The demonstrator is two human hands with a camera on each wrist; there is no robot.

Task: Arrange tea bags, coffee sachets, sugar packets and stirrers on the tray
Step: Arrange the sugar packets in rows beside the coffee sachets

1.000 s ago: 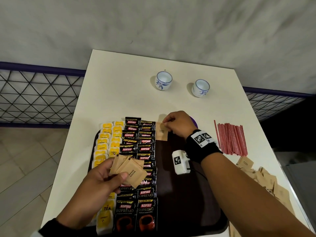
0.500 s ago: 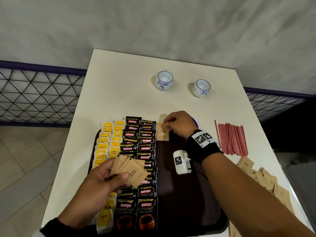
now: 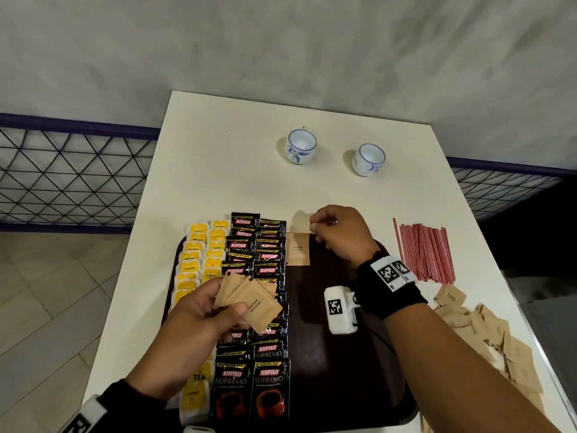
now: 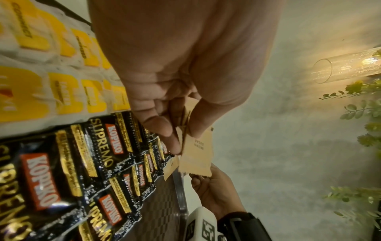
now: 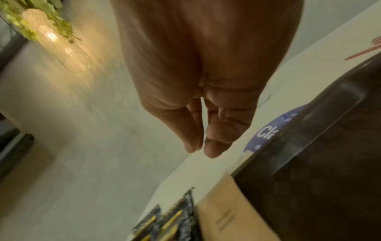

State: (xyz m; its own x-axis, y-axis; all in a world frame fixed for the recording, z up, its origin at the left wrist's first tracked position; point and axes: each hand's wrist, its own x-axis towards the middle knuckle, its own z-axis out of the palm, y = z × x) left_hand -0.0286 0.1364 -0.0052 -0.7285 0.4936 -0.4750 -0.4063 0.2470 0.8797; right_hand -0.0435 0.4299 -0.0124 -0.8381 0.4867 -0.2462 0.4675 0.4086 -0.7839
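One brown paper sugar packet (image 3: 298, 252) lies flat at the far edge of the dark brown tray (image 3: 343, 370), beside two columns of black Kopiko coffee sachets (image 3: 256, 307) and two of yellow tea bags (image 3: 203, 264), too overlapped to count. The left hand (image 3: 193, 332) pinches a fan of three or four more packets (image 3: 249, 303). The right hand (image 3: 338, 235) hovers just past the laid one, fingers loosely curled, holding nothing. A heap of packets (image 3: 487, 342) and the red stirrers (image 3: 424, 248) wait at the table's right edge; two cups (image 3: 300, 146) stand far
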